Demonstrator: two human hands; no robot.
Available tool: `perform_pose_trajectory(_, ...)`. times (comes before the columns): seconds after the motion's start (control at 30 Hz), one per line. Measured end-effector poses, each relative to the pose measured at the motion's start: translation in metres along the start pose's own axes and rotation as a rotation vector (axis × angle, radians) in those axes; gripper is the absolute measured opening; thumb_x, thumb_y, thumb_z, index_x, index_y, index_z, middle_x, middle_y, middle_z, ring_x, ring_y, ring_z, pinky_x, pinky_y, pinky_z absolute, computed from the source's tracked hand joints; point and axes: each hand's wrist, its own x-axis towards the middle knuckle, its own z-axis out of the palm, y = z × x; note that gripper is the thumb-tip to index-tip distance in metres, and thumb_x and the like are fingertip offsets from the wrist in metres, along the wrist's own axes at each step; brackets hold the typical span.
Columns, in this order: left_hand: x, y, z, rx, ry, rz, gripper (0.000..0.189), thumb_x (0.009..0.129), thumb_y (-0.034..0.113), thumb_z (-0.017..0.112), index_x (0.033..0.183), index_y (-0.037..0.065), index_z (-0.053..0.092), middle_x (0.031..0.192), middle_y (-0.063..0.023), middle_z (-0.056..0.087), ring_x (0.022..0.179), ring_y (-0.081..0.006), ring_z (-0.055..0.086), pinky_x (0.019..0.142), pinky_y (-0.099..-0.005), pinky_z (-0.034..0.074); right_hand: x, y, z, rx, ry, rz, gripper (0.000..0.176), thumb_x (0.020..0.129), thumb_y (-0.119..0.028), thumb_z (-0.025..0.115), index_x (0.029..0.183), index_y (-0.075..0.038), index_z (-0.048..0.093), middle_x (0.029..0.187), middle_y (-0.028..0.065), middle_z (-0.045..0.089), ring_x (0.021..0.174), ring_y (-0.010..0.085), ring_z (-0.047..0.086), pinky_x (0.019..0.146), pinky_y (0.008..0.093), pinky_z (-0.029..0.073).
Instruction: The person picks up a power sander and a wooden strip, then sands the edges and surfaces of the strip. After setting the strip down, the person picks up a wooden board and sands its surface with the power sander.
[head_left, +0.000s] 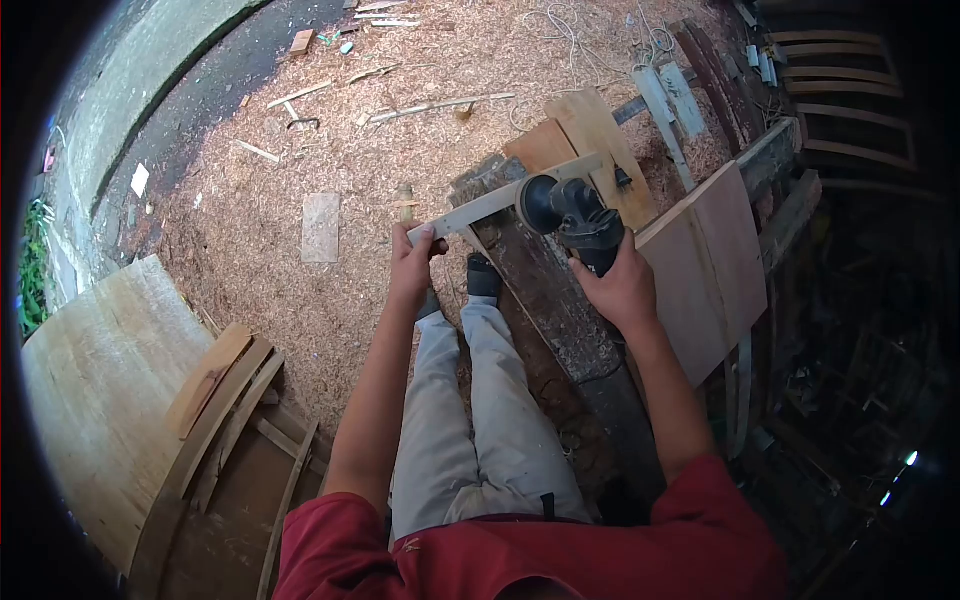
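My left hand [417,258] is closed around the near end of a narrow pale wood strip [480,208], thumb on top. The strip runs up and to the right across a dark, worn timber beam [545,285]. In my right hand [618,284] is a black angle grinder [588,232], gripped by its body. Its round disc [540,204] overlaps the strip toward the far end. A light brown board [605,150] lies beyond the grinder, with a small dark object [622,178] on it.
Wood shavings [250,200] cover the ground, with scattered offcuts and a flat rectangular piece [321,228]. At lower left lean a large plywood sheet [120,370] and curved wood pieces [215,390]. A pinkish panel [715,270] stands on the right. Cords [580,40] lie at the back.
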Motion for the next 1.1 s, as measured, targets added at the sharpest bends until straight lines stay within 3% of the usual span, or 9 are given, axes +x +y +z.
perform_pose_trajectory(0.17, 0.0, -0.005, -0.01, -0.004, 0.016, -0.071, 0.024, 0.11, 0.024, 0.059, 0.117, 0.005, 0.046, 0.103, -0.0123, 0.066, 0.087, -0.018, 0.069, 0.08, -0.0347, 0.057, 0.01, 0.004, 0.004, 0.307, 0.064, -0.083, 0.069, 0.081, -0.029, 0.086, 0.134, 0.001, 0.053, 0.113, 0.0306, 0.071, 0.107, 0.0479, 0.071, 0.091, 0.0532, 0.056)
perform_pose_trajectory(0.4, 0.001, 0.02, 0.008, 0.434, -0.01, -0.183, 0.031, 0.106, 0.029, 0.068, 0.114, 0.004, 0.053, 0.111, -0.014, 0.069, 0.093, -0.0194, 0.071, 0.084, -0.0342, 0.056, 0.022, -0.013, 0.011, -0.005, 0.002, -0.011, 0.07, 0.081, -0.026, 0.084, 0.134, 0.0, 0.049, 0.111, 0.0311, 0.071, 0.105, 0.0513, 0.069, 0.088, 0.0556, 0.056)
perform_pose_trajectory(0.5, 0.006, 0.005, -0.007, 0.377, 0.005, -0.002, 0.043, 0.099, 0.035, 0.078, 0.117, 0.001, 0.059, 0.113, -0.0132, 0.069, 0.093, -0.016, 0.069, 0.079, -0.0325, 0.057, 0.02, -0.021, 0.022, -0.035, 0.051, -0.021, 0.069, 0.08, -0.026, 0.085, 0.134, 0.0, 0.049, 0.111, 0.0304, 0.071, 0.106, 0.0516, 0.069, 0.088, 0.0552, 0.056)
perform_pose_trajectory(0.6, 0.0, 0.022, -0.012, 0.323, 0.048, -0.006, 0.054, 0.096, 0.037, 0.08, 0.129, 0.0, 0.059, 0.128, -0.0182, 0.066, 0.114, -0.0227, 0.067, 0.097, -0.037, 0.055, 0.021, -0.025, 0.03, -0.039, 0.045, -0.025, 0.071, 0.081, -0.026, 0.084, 0.135, 0.001, 0.047, 0.111, 0.0315, 0.071, 0.106, 0.052, 0.069, 0.087, 0.0557, 0.056)
perform_pose_trajectory(0.73, -0.011, 0.053, -0.019, 0.7, 0.013, 0.181, 0.082, 0.086, 0.043, 0.087, 0.147, 0.001, 0.052, 0.145, -0.0252, 0.059, 0.142, -0.04, 0.051, 0.119, -0.0482, 0.04, 0.019, -0.027, 0.035, -0.063, 0.036, -0.036, 0.073, 0.082, -0.026, 0.084, 0.137, 0.002, 0.046, 0.111, 0.0322, 0.071, 0.104, 0.0527, 0.069, 0.086, 0.0561, 0.056)
perform_pose_trajectory(0.83, -0.026, 0.079, -0.009, 1.076, 0.022, 0.467, 0.087, 0.081, 0.047, 0.089, 0.147, 0.003, 0.053, 0.146, -0.0236, 0.058, 0.145, -0.0411, 0.048, 0.122, -0.0565, 0.035, 0.018, -0.026, 0.035, -0.068, 0.03, -0.052, 0.078, 0.083, -0.027, 0.084, 0.141, 0.005, 0.043, 0.11, 0.0328, 0.071, 0.104, 0.0531, 0.069, 0.087, 0.0558, 0.056)
perform_pose_trajectory(0.93, -0.034, 0.092, 0.015, 1.471, -0.048, 0.505, 0.089, 0.076, 0.049, 0.091, 0.144, 0.004, 0.056, 0.141, -0.018, 0.061, 0.144, -0.0388, 0.048, 0.122, -0.0667, 0.029, 0.017, -0.025, 0.034, -0.07, 0.014, -0.044, 0.082, 0.083, -0.027, 0.084, 0.144, 0.007, 0.041, 0.112, 0.0342, 0.07, 0.106, 0.0531, 0.069, 0.088, 0.0553, 0.056)
perform_pose_trajectory(1.03, -0.028, 0.089, 0.04, 1.536, -0.18, 0.436, 0.08, 0.075, 0.046, 0.091, 0.137, 0.007, 0.06, 0.136, -0.0132, 0.063, 0.138, -0.0358, 0.054, 0.121, -0.0716, 0.026, 0.017, -0.028, 0.03, -0.107, 0.001, -0.026, 0.082, 0.083, -0.026, 0.084, 0.143, 0.008, 0.04, 0.114, 0.0355, 0.069, 0.108, 0.0533, 0.068, 0.09, 0.0549, 0.056)
perform_pose_trajectory(1.1, -0.016, 0.078, 0.05, 1.581, -0.167, 0.437, 0.06, 0.077, 0.042, 0.089, 0.119, 0.008, 0.063, 0.114, -0.0098, 0.068, 0.12, -0.0321, 0.063, 0.119, -0.0731, 0.027, 0.018, -0.03, 0.03, -0.116, -0.009, -0.027, 0.081, 0.083, -0.026, 0.084, 0.142, 0.008, 0.041, 0.115, 0.0359, 0.068, 0.108, 0.0535, 0.067, 0.09, 0.055, 0.056)
